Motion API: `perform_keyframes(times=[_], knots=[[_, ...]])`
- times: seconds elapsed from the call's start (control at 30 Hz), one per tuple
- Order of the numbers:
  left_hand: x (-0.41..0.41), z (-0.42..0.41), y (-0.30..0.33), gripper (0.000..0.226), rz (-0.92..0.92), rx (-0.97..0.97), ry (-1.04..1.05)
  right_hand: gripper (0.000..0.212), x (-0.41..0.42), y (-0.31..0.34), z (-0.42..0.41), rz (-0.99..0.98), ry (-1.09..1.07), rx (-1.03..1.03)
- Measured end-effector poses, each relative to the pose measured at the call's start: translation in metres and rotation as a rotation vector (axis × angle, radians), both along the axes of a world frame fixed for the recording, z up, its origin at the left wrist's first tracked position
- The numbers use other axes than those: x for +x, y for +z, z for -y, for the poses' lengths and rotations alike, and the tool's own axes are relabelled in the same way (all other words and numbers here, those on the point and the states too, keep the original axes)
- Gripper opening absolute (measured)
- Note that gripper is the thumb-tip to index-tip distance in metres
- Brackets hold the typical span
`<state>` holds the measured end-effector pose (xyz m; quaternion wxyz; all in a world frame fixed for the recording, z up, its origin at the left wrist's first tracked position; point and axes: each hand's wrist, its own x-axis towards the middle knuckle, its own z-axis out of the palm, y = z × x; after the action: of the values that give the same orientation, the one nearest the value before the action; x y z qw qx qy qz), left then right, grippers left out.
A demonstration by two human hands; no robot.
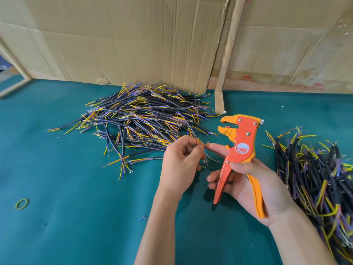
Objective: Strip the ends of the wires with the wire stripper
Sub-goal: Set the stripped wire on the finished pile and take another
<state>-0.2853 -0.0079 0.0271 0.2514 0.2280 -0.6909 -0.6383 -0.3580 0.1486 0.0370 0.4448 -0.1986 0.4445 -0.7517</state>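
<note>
Orange wire stripper [241, 150] stands upright, head open, between 2 wire piles: far-left [137, 119], right [315, 173].

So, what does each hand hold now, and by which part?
The right hand grips the wire stripper by its handles. The left hand pinches a thin wire near its end.

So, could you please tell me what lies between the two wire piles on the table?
In the head view, both hands: the left hand pinching a wire, the right hand holding the wire stripper.
</note>
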Motion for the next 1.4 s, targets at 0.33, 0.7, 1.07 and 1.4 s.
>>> perform_keyframes(times=[0.33,0.7,1.07,1.4], knots=[[-0.002,0.001,-0.002,0.013,0.005,0.031,0.013,0.074,0.000,0.000,-0.001,0.018,-0.010,-0.028],[-0.002,-0.001,0.000,0.012,-0.060,-0.055,-0.023,0.058,0.001,-0.003,0.001,0.021,0.000,-0.041],[-0.001,-0.001,-0.001,0.008,-0.099,0.000,-0.049,0.060,0.003,-0.002,0.003,0.017,-0.005,0.001],[-0.002,-0.007,0.000,0.008,-0.118,0.094,-0.021,0.063,0.010,0.000,0.010,0.017,-0.007,0.002]])
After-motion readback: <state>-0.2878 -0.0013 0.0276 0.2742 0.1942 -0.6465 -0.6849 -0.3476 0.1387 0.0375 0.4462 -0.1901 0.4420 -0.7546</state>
